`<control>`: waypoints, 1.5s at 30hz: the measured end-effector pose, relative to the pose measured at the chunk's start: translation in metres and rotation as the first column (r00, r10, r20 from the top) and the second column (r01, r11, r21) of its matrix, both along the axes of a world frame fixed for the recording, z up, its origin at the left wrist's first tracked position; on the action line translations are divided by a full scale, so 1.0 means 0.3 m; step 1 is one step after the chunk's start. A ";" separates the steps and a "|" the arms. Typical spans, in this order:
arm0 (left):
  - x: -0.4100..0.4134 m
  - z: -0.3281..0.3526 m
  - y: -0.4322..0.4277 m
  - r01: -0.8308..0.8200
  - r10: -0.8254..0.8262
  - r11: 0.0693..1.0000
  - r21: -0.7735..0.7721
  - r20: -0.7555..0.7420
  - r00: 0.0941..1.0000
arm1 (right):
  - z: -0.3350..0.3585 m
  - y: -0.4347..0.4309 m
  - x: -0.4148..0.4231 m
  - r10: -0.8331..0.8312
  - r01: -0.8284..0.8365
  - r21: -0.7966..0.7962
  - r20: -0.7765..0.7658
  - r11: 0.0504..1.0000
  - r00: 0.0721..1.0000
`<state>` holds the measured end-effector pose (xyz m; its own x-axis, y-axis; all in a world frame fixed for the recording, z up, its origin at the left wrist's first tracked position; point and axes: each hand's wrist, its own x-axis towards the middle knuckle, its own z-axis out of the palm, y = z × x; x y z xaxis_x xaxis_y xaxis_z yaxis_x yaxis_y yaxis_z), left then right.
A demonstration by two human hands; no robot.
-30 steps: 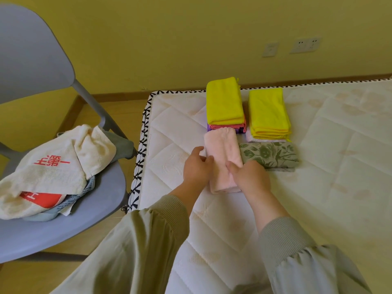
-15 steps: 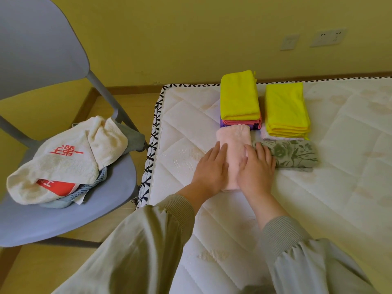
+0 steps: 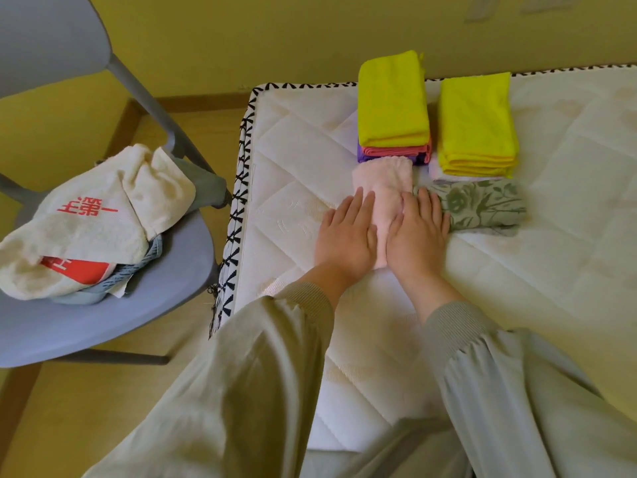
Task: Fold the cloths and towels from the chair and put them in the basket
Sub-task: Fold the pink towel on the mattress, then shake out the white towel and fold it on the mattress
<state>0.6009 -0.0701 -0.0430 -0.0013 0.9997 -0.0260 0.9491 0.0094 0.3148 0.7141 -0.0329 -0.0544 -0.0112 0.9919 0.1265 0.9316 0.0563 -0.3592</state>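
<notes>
A folded pink towel [image 3: 385, 182] lies on the white mattress [image 3: 551, 257]. My left hand [image 3: 346, 238] and my right hand [image 3: 417, 236] press flat on its near half, fingers straight, side by side. To its right lies a folded green floral cloth [image 3: 486, 207]. Behind stand two stacks: a yellow cloth [image 3: 391, 98] on top of pink and purple ones, and a second yellow stack [image 3: 477, 127]. On the blue-grey chair [image 3: 103, 322] at the left sits a heap of unfolded towels, a cream one with red characters [image 3: 93, 215] on top. No basket is in view.
The mattress's patterned edge [image 3: 238, 208] runs beside the chair, with a narrow strip of wooden floor between them. A yellow wall [image 3: 275, 36] stands behind, with sockets at the top right.
My hands went from pinching the pink towel's near end with curled fingers to lying flat on it. The view has shifted closer and a little left.
</notes>
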 end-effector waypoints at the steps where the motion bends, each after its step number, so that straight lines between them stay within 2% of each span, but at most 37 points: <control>1: -0.003 -0.001 0.001 0.000 0.000 1.000 -0.002 -0.001 1.000 | -0.002 0.001 -0.001 0.002 -0.002 0.005 -0.006 1.000 1.000; 6: -0.019 -0.022 0.018 0.025 -0.024 1.000 -0.017 0.018 1.000 | 0.000 0.010 0.005 0.017 -0.017 0.016 -0.019 1.000 1.000; 11: -0.034 -0.021 -0.021 -0.001 -0.004 0.999 0.038 0.138 0.990 | 0.050 0.002 0.001 0.041 -0.039 -0.028 0.071 0.999 0.997; 16: -0.083 0.000 -0.103 -0.004 0.006 1.000 -0.015 0.118 0.993 | 0.134 -0.033 -0.011 0.042 -0.036 -0.045 0.139 0.998 0.989; 20: -0.170 0.029 -0.199 0.008 -0.009 1.000 0.007 0.143 0.990 | 0.183 -0.119 -0.088 0.149 -0.132 -0.087 0.234 0.987 0.961; 27: -0.416 0.158 -0.387 -0.163 0.152 0.983 0.088 0.118 0.981 | 0.297 -0.242 -0.346 0.320 -0.308 -0.090 0.188 0.947 0.929; 32: -0.603 0.235 -0.515 -0.270 0.266 0.959 0.091 0.052 0.962 | 0.374 -0.329 -0.552 0.462 -0.464 -0.042 0.206 0.885 0.863; 37: -0.784 0.255 -0.614 -0.477 0.464 0.872 0.108 0.130 0.876 | 0.383 -0.395 -0.747 0.566 -0.586 0.004 0.256 0.810 0.784; 40: -0.876 0.244 -0.655 -0.588 0.567 0.805 0.074 0.192 0.801 | 0.353 -0.414 -0.833 0.673 -0.679 -0.042 0.192 0.733 0.714; 43: -0.982 0.226 -0.678 -0.700 0.683 0.706 0.112 0.155 0.714 | 0.330 -0.440 -0.926 0.753 -0.747 -0.177 -0.046 0.640 0.656; 45: -1.048 0.212 -0.683 -0.772 0.756 0.626 0.110 0.156 0.635 | 0.308 -0.452 -0.988 0.755 -0.762 -0.263 -0.152 0.591 0.638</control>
<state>0.2865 -0.2751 0.0205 -0.7722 0.6297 0.0844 0.5913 0.6637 0.4580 0.4176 -0.1686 0.0381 -0.7771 0.6139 -0.1387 0.5904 0.6347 -0.4985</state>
